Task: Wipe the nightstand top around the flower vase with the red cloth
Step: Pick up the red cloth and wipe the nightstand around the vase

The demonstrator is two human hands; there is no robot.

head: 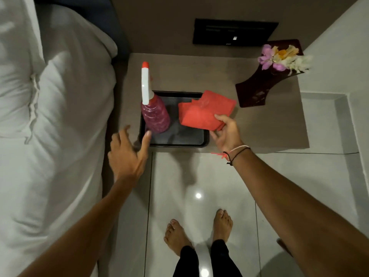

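Observation:
My right hand (226,133) pinches the near corner of a folded red cloth (205,110), which hangs over the right side of a black tray (179,141). The tray lies on the beige nightstand top (269,126). A dark, flared flower vase (259,90) with purple, white and yellow blossoms stands at the nightstand's far right corner. My left hand (127,154) hovers with fingers spread just left of the tray, its forefinger close to the base of a pink spray bottle (154,114) with a white trigger head. The bottle stands upright in the tray's left half.
A bed with white pillows and sheets (50,116) fills the left side, right against the nightstand. A black wall panel (233,32) sits above the nightstand. Glossy white floor tiles (199,186) and my bare feet are below. A white wall runs along the right.

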